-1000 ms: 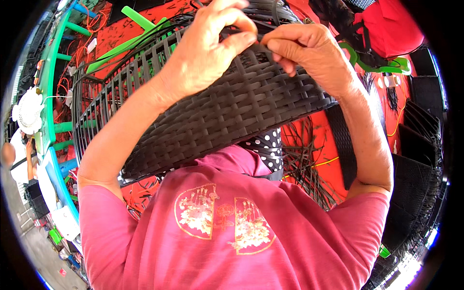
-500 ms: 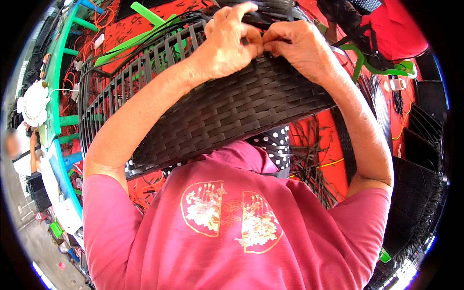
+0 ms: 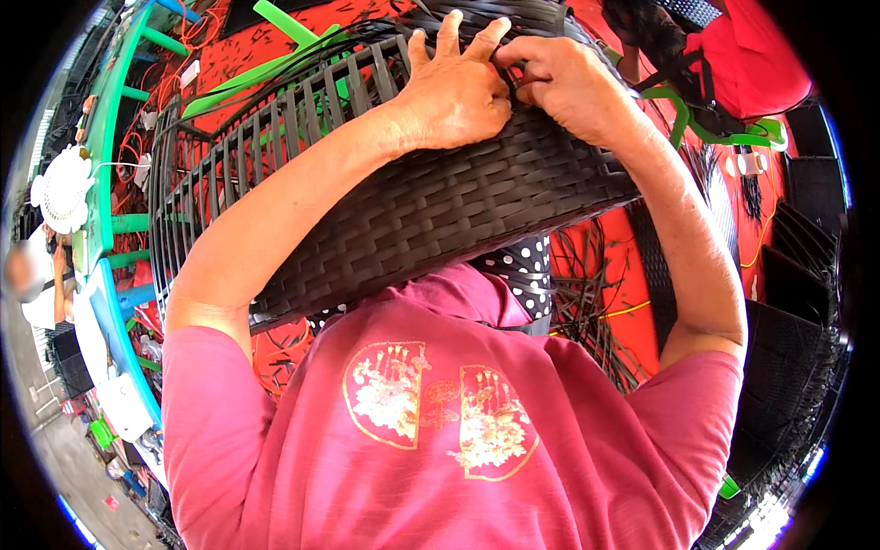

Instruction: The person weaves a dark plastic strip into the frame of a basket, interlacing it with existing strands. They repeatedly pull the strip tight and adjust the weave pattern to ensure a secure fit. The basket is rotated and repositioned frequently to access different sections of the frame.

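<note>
A dark wicker piece (image 3: 431,206) leans across in front of me. Its near part is tightly woven from flat black strips, while bare upright strips stand open at the left. At the upper edge of the weave, my left hand (image 3: 454,101) pinches low with thumb and forefinger, its other fingers spread upward. Close beside it, my right hand (image 3: 570,87) has its fingers curled round a black strip (image 3: 515,84) at the same spot. Both hands partly hide the strip, and its ends cannot be made out.
Loose black strips (image 3: 596,293) lie on the red floor (image 3: 632,266). Green plastic chair parts (image 3: 678,115) stand at the upper right, beside a red bag-like shape (image 3: 747,60). A white fan (image 3: 64,191) and a person (image 3: 41,280) are at the far left. Black woven pieces (image 3: 779,367) stand at right.
My left hand has turned and lowered slightly, its outer fingers spreading apart. The right hand has shifted slightly rightward, and a strip shows more plainly between the hands.
</note>
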The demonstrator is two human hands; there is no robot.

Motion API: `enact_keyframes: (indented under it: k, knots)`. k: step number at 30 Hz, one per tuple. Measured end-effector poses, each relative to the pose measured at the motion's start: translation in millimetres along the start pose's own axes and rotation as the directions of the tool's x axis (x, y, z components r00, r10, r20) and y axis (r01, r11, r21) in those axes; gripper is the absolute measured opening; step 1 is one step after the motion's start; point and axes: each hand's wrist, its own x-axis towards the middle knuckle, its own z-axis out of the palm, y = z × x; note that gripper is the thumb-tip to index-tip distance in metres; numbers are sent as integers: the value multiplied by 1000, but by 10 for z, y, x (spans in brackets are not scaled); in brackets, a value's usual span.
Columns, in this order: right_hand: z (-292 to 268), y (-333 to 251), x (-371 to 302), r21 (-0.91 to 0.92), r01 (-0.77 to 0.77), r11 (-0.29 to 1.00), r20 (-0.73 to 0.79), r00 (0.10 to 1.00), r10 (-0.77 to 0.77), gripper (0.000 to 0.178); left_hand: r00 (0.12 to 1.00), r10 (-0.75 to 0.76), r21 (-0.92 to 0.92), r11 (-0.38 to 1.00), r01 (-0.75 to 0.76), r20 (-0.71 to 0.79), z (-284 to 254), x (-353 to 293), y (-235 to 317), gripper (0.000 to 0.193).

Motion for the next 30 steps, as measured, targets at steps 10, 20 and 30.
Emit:
enact_keyframes:
  k: [10,20,30]
  knots:
    - [-156,-350,-97,599,-88,796,-2,994,111,16,991,-114,-769,639,16,-73,-612,-152,-186,6]
    - [5,-376,32,-144,201,969,34,980,-198,9,946,-27,-82,997,0,-323,-109,-661,-252,16]
    - [234,-221,170,-20,242,970,-127,962,-242,18,955,-167,-489,872,28,-244,-122,-475,-381,12]
